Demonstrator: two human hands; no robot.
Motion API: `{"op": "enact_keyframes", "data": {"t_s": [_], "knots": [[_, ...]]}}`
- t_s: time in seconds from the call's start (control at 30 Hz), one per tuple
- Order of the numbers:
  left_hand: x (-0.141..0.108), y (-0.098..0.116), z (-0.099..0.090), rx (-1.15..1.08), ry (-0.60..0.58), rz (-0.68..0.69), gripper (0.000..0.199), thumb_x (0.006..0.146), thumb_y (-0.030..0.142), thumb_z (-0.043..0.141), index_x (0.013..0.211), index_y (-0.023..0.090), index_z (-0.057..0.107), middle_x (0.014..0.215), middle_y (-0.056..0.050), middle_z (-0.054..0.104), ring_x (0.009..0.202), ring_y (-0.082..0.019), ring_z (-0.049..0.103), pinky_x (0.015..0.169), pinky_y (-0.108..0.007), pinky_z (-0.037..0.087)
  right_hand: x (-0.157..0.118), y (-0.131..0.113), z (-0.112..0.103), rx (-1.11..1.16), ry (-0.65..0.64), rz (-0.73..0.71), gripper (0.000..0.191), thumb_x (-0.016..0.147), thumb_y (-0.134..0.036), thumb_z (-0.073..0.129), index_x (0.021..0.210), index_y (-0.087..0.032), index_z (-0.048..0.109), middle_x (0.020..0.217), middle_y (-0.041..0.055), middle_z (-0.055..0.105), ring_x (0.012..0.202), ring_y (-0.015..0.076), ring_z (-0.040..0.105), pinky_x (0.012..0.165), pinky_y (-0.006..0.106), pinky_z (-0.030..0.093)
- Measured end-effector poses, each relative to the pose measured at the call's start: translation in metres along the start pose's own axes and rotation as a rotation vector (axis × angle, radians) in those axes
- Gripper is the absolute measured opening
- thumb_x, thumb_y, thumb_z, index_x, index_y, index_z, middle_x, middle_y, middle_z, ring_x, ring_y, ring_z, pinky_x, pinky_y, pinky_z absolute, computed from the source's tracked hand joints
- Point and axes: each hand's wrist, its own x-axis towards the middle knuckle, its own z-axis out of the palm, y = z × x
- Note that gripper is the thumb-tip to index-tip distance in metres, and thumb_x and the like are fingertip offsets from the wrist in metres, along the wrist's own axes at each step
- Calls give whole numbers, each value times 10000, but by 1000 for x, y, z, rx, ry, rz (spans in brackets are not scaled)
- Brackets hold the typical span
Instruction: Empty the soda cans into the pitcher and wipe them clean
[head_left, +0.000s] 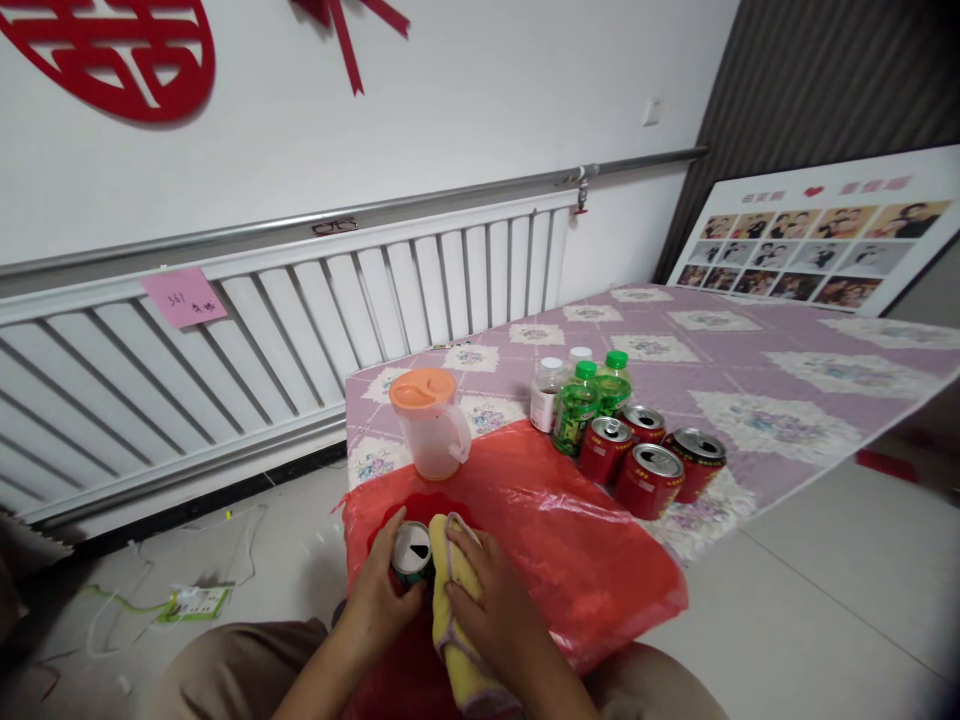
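Note:
My left hand [382, 590] is wrapped round an opened drink can [412, 548], its silver top facing up over the front of the red plastic sheet [562, 530]. In my right hand [499, 600] is a yellow cloth [455, 640] with a purplish edge, close against the can's right side. Under and behind the can, a red dish [442, 507] shows in part. Just beyond it stands a frosted pitcher [430, 435] with an orange lid.
Red cans [649, 482], green-capped bottles [576, 408] and white-capped bottles [547, 395] stand together right of centre on the flowered tablecloth [712, 370]. A white radiator [300, 320] runs behind. On the floor at left lie a power strip [196, 603] and cables.

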Motion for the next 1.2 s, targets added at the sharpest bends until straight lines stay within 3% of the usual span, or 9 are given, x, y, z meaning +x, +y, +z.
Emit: {"op": "enact_keyframes", "data": {"t_s": [0.37, 0.47, 0.63, 0.73, 0.93, 1.1, 1.2], "knots": [[14, 9, -20, -7, -208, 16, 852, 632, 86, 644, 1432, 196, 372, 1425, -135, 519, 1334, -304, 482, 1149, -512, 350, 2, 2, -5, 47, -30, 77, 629, 794, -212, 495, 1421, -170, 462, 1430, 117, 481, 1333, 211, 451, 1137, 381, 335], [13, 11, -18, 26, -158, 17, 876, 618, 125, 702, 1426, 191, 372, 1429, -147, 496, 1340, -320, 463, 1137, -517, 360, 2, 2, -6, 65, -25, 97, 631, 791, -221, 504, 1419, -179, 464, 1441, 110, 475, 1341, 212, 445, 1143, 388, 326], [9, 12, -7, 126, 54, 10, 777, 610, 195, 742, 1332, 170, 456, 1278, -139, 565, 1229, -332, 532, 1046, -542, 436, 1, 6, -4, 55, -19, 86, 634, 789, -219, 502, 1421, -203, 459, 1444, 92, 470, 1343, 199, 443, 1145, 372, 322], [9, 9, -5, 129, 64, 41, 715, 625, 177, 714, 1301, 174, 480, 1239, -122, 585, 1195, -310, 555, 1035, -526, 449, 1, 7, -2, 14, -10, 70, 630, 792, -217, 498, 1420, -199, 457, 1441, 96, 472, 1334, 203, 451, 1136, 368, 334], [10, 4, -10, 31, -18, 42, 747, 636, 124, 644, 1351, 193, 438, 1330, -119, 559, 1241, -283, 543, 1082, -501, 424, 1, 0, -1, -86, -37, 50, 617, 802, -197, 490, 1418, -181, 463, 1402, 115, 503, 1307, 225, 467, 1125, 379, 350], [15, 12, -21, -49, -172, 17, 781, 648, 70, 593, 1392, 194, 392, 1352, -117, 559, 1253, -259, 548, 1105, -472, 411, 1, -3, -1, -135, -37, 55, 602, 813, -201, 489, 1414, -172, 476, 1389, 125, 508, 1293, 233, 477, 1113, 365, 364], [17, 17, -24, -62, -196, 13, 789, 641, 66, 601, 1393, 198, 403, 1344, -115, 569, 1250, -265, 551, 1106, -474, 408, 1, -4, 0, -146, -33, 64, 600, 813, -204, 495, 1412, -184, 477, 1386, 120, 513, 1283, 237, 486, 1105, 371, 371]]}}
